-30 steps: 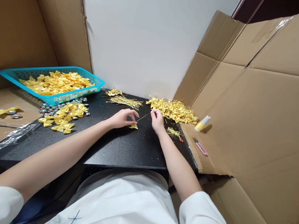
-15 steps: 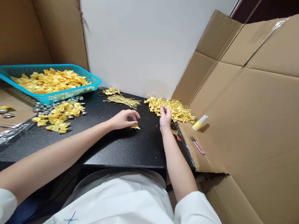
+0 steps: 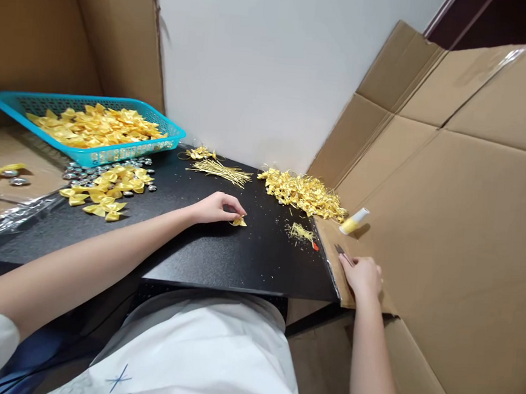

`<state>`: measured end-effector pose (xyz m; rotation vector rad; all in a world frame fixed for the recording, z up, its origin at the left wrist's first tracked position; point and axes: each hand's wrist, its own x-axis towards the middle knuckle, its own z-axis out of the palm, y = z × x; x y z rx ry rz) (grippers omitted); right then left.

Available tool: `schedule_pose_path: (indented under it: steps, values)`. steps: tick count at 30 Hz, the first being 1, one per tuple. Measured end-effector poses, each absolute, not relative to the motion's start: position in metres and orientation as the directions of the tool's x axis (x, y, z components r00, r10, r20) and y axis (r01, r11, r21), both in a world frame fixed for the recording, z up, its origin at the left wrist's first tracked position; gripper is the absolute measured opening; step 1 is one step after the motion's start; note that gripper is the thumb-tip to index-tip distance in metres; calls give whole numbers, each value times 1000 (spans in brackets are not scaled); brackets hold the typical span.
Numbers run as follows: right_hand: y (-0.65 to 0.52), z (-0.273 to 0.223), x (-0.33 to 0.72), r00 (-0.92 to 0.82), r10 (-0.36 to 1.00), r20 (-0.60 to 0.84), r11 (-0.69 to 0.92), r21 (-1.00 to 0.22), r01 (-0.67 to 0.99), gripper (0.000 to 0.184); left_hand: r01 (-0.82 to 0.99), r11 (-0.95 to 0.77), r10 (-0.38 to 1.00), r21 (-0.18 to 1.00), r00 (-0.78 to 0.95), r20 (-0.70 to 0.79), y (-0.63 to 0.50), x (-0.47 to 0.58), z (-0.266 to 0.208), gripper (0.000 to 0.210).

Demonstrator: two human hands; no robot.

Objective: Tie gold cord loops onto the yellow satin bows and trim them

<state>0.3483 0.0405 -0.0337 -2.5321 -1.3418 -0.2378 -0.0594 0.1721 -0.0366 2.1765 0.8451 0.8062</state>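
Observation:
Near the middle of the black table, my left hand [image 3: 219, 209] is closed in a pinch on a small yellow ribbon bow [image 3: 240, 221]; its fingers hide part of the bow. Over on the cardboard at the right, my right hand [image 3: 364, 276] has its fingers closed round a pair of thread snips [image 3: 345, 255]. The dark blades stick out past the fingertips, pointing up and left, while the pink handle is mostly covered. Between the hands lies a small heap of yellow thread clippings [image 3: 301, 232], with a red bit [image 3: 315, 246] at its edge.
A blue basket [image 3: 88, 158] of yellow bows stands at the back left. In front lie loose bows [image 3: 102, 207] and silver buttons [image 3: 71, 176]. Gold ties [image 3: 222, 172] and a finished-looking bow pile [image 3: 302, 193] are behind. A yellow-white thread spool [image 3: 354, 220] stands right, by a cardboard wall [image 3: 465, 225].
My right hand has moved right and down from beside the bow pile and taken hold of the snips. My left fingers have closed onto the bow. The view has shifted slightly.

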Motion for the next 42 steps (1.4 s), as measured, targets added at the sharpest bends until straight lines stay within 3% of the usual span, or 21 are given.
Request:
schedule_pose_path:
  steps: [6, 9, 12, 15, 18, 20, 25, 42]
  values:
    - [39, -54, 353, 501, 786, 361, -484, -144, 863, 38, 297, -598, 714, 744, 620, 327, 169, -59, -40, 24]
    - [43, -51, 356, 506, 773, 382, -434, -263, 862, 40, 282, -596, 709, 752, 624, 328, 169, -59, -42, 25]
    - [48, -35, 339, 444, 826, 346, -273, -443, 854, 39, 281, -595, 712, 753, 619, 332, 169, -58, -44, 26]
    - [56, -17, 292, 220, 913, 343, 0, -541, 841, 37, 290, -601, 715, 745, 612, 338, 167, -57, -44, 27]
    - [73, -10, 232, -113, 944, 311, 270, -523, 808, 31, 301, -618, 708, 726, 615, 348, 165, -56, -41, 27]
    - [88, -13, 200, -257, 932, 257, 353, -470, 809, 28, 303, -631, 699, 714, 621, 354, 164, -55, -40, 27]
    - [117, -29, 171, -357, 919, 169, 394, -388, 833, 28, 294, -643, 684, 708, 636, 357, 163, -54, -40, 28]
    - [126, -32, 163, -332, 940, 85, 338, -388, 857, 29, 297, -655, 672, 695, 649, 357, 164, -53, -41, 27]
